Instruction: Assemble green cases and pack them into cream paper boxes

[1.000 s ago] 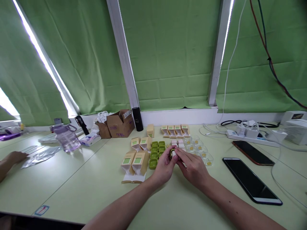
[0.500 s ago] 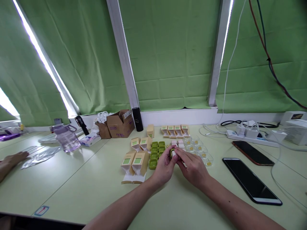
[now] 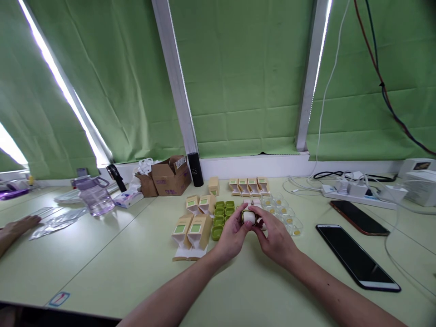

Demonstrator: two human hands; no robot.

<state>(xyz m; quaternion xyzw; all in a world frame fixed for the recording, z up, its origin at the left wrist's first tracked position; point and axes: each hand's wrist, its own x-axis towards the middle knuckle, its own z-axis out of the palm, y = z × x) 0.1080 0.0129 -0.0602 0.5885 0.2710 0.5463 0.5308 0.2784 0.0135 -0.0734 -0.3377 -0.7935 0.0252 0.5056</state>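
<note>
Held item: one small, rounded white piece with a dark rim. It is between the two hands, just right of the glossy olive-green square trays and left of the clear plastic domed covers.

Hand state: the left hand is curled around the left side of the piece; the right hand has its fingers bent against the right side. Whether the right fingertips also pinch a second part cannot be determined.

Possible faults:
- Drop. Cause: both hands relaxing together on a smooth, rounded surface.
- Damage or skewed rim. Cause: uneven thumb pressure.
- Displaced trays. Cause: the left knuckles sweeping left.
- Scattered covers. Cause: the right hand swinging right; these look light.
- Tipped tan cardboard boxes with green labels. Cause: the left forearm drifting left, as they stand near it.
</note>
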